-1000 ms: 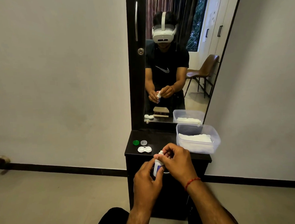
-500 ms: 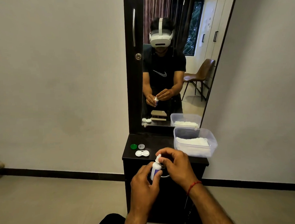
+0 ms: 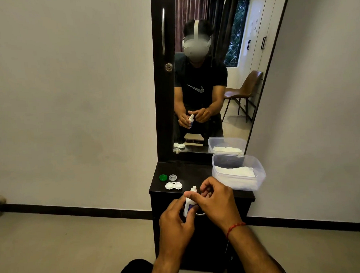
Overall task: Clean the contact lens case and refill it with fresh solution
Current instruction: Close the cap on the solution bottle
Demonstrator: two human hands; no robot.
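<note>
**A:** Your left hand [image 3: 174, 223] is wrapped around the body of the solution bottle [image 3: 188, 205], holding it upright in front of the dark dresser top [image 3: 197, 172]. What is different from a moment ago?

**B:** Your right hand [image 3: 213, 198] was cupped right over the bottle's top a second back; now it sits slightly off to the side, fingers curled, and the white nozzle tip stands bare above your thumb. You appear to have worked the cap off. I cannot tell whether the cap is pinched in those right fingers; they hide whatever is there.

**A:** So the hands are apart?

**B:** Barely. They are just beside each other, the right thumb touching or nearly touching the bottle's neck.

**A:** And the case?

**B:** The contact lens case [image 3: 173, 186] lies open on the dresser top, near its front left edge, with the green lid [image 3: 163, 177] and the clear lid [image 3: 172, 177] set just behind it. The plastic tub of tissues [image 3: 238, 175] sits to the right.

**A:** What does that mean for you?

**B:** With the nozzle exposed, you seem ready to tip solution into the two wells. Both wells look uncovered, so nothing blocks the pour.
</note>
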